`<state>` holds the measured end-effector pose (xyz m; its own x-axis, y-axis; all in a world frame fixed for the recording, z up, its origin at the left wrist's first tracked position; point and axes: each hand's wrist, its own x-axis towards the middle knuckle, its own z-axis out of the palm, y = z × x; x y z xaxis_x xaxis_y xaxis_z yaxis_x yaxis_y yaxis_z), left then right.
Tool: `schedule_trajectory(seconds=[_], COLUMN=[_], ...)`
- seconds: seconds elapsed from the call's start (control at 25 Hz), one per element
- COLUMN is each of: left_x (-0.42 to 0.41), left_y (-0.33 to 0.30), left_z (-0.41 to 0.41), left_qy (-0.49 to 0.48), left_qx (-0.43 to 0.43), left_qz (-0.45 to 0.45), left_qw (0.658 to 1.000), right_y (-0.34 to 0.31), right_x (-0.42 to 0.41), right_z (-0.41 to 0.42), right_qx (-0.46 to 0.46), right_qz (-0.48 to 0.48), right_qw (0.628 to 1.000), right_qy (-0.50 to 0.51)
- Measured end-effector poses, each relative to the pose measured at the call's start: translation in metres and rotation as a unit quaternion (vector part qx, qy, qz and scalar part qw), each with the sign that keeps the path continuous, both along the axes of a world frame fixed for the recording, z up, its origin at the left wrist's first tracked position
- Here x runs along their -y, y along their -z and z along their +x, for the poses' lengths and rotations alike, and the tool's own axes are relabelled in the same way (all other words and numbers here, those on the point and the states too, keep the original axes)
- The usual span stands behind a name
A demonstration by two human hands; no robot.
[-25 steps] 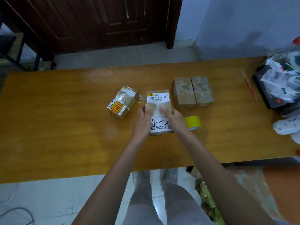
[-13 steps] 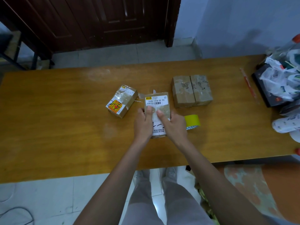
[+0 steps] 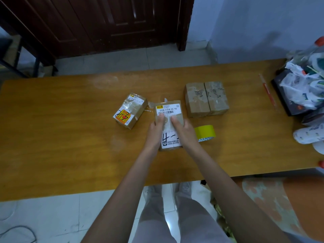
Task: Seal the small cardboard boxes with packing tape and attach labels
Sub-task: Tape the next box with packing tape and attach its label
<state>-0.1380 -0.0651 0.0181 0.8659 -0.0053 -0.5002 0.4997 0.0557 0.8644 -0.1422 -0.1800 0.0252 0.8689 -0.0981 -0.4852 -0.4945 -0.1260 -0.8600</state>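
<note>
We see a small cardboard box (image 3: 169, 123) lying flat near the middle of the wooden table (image 3: 61, 137), its flaps closed, so we cannot tell what is inside. Its long axis runs from the near edge toward the far edge, tilted slightly. A white shipping label (image 3: 168, 110) with a barcode covers the far end of its top face, and a second white label (image 3: 171, 140) with bold handwritten strokes covers the near end. Between the two, a strip of clear tape (image 3: 167, 121) crosses the top.

Our left hand (image 3: 156, 130) lies along the box's left side, with its fingers stretched forward flat on the tape strip. Our right hand (image 3: 185, 131) mirrors it on the right side, fingers straight and pressing down on the same strip. Both forearms reach in from the near edge and converge on the box.

Just left of it, apart, a second box (image 3: 130, 110) sits angled, carrying a yellow and red sticker. To the right and farther back, two taped boxes (image 3: 206, 99) stand side by side, touching. A yellow tape roll (image 3: 205, 132) lies just beside our right hand. A red pen (image 3: 268, 92) and a heap of plastic bags (image 3: 305, 88) sit at the right end.
</note>
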Motion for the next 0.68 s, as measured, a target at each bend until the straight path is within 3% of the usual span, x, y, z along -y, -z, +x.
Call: schedule_trajectory(seconds=[0.12, 0.24, 0.44, 0.68], left_x=[0.002, 0.003, 0.004, 0.002], left_y=[0.01, 0.012, 0.016, 0.017], left_z=[-0.005, -0.008, -0.01, -0.008], left_qy=[-0.019, -0.021, -0.03, -0.033], left_qx=[0.021, 0.05, 0.061, 0.045], left_qz=[0.107, 0.163, 0.211, 0.234], left_qw=[0.994, 0.985, 0.975, 0.971], right_y=[0.002, 0.002, 0.001, 0.002], right_x=[-0.001, -0.004, -0.006, -0.005], right_z=[-0.005, -0.009, -0.006, -0.005], right_qx=[0.073, 0.11, 0.135, 0.241], right_qz=[-0.218, -0.358, -0.409, -0.4], right_qw=[0.971, 0.925, 0.901, 0.884], right_qy=[-0.064, -0.062, -0.057, 0.01])
